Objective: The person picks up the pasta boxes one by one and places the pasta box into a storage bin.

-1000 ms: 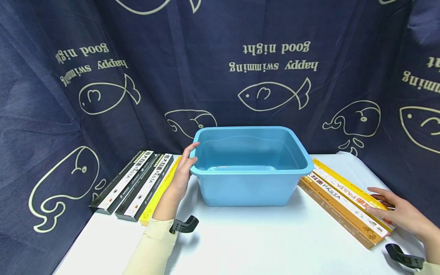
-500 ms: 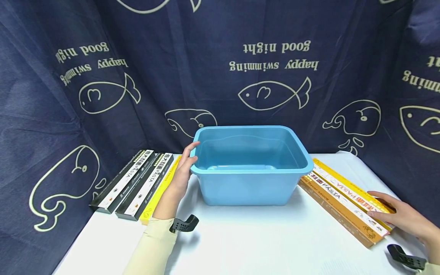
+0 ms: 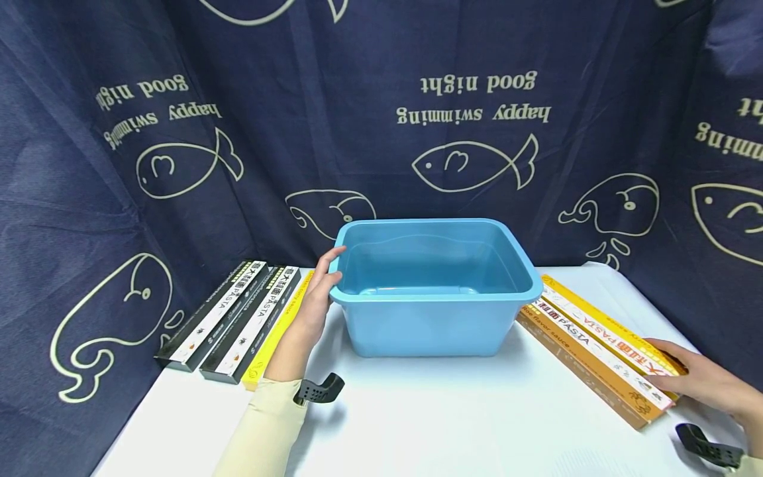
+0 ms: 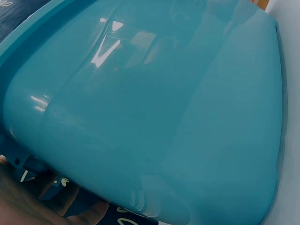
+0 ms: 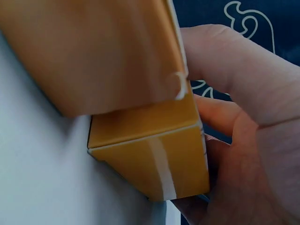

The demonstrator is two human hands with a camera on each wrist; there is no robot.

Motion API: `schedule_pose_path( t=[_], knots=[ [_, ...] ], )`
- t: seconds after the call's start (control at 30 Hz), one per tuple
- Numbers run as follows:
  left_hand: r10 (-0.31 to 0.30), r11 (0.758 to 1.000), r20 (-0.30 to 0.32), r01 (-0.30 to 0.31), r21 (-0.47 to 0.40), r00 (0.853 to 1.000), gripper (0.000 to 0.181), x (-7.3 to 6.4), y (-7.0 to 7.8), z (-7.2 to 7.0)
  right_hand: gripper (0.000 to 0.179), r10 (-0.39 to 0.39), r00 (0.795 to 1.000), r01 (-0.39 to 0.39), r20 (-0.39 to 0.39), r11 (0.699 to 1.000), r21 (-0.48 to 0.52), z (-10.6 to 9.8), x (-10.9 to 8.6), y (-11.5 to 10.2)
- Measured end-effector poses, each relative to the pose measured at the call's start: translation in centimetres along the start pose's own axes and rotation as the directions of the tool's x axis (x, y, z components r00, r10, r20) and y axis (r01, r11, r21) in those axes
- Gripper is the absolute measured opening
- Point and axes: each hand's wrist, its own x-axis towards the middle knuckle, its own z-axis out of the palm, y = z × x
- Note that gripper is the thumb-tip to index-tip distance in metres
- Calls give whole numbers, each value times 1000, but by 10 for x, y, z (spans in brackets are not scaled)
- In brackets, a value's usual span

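A light blue plastic tub [image 3: 426,328] stands in the middle of the table. My left hand [image 3: 312,305] grips its left rim, and the left wrist view shows the fingers [image 4: 61,201] tucked under the rim beside the tub's wall [image 4: 154,108]. At the right, my right hand [image 3: 697,374] is on the near end of a yellow pasta box [image 3: 587,311], thumb on the near top and fingers over the far side. Beside that box lies a brown pasta box [image 3: 587,364]; in the right wrist view, its end [image 5: 93,56] partly hides the yellow box [image 5: 140,164].
Two black-and-white pasta boxes [image 3: 223,298] [image 3: 262,318] and another yellow box [image 3: 271,341] lie at the left, the yellow one partly behind my left forearm. A dark blue curtain [image 3: 369,152] with fish drawings hangs behind the white table [image 3: 429,411].
My right hand has come down onto the yellow pasta box and closed its thumb and fingers about the near end. My left hand and the tub have stayed put.
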Motion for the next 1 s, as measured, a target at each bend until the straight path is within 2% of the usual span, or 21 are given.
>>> schedule_pose_path(
  t=[0.4, 0.7, 1.0],
  knots=[
    [-7, 1000, -8, 7, -7, 1000, 56, -1, 2, 0, 88, -30, 994, 26, -101, 999, -34, -1, 0, -2],
    [-9, 1000, 2, 9, -5, 1000, 58, 0, 2, 1, 95, 53, 991, -56, -121, 998, -19, -2, -3, 0],
    [-10, 1000, -8, 10, -2, 1000, 58, 0, 2, 0, 96, 87, 969, -86, -232, 996, 11, -4, -1, 0]
  ],
)
